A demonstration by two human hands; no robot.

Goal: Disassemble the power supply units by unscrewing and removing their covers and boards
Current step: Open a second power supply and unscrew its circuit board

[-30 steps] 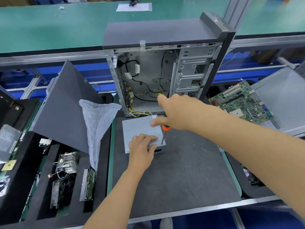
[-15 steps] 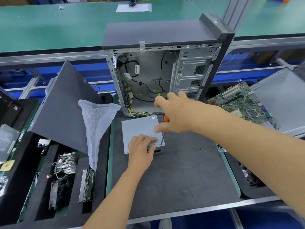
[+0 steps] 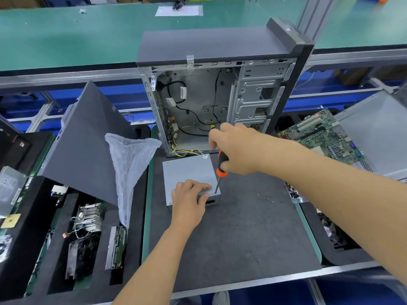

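A grey metal power supply unit (image 3: 187,170) lies flat on the dark work mat (image 3: 242,238), its wires running into the open computer case (image 3: 209,106) behind it. My left hand (image 3: 189,199) rests on the unit's near right part, fingers curled over its front edge. My right hand (image 3: 237,150) grips an orange and black screwdriver (image 3: 221,166) held nearly upright. The screwdriver's tip touches the unit's top at its near right corner.
A dark side panel (image 3: 88,146) and a clear plastic bag (image 3: 130,168) lean at the left. Foam trays (image 3: 55,249) with removed parts lie lower left. A green motherboard (image 3: 323,137) sits at the right. A few small screws (image 3: 269,200) lie on the mat.
My right hand has lifted slightly along the screwdriver handle, so more of the orange handle shows. The left hand and the unit have stayed in place.
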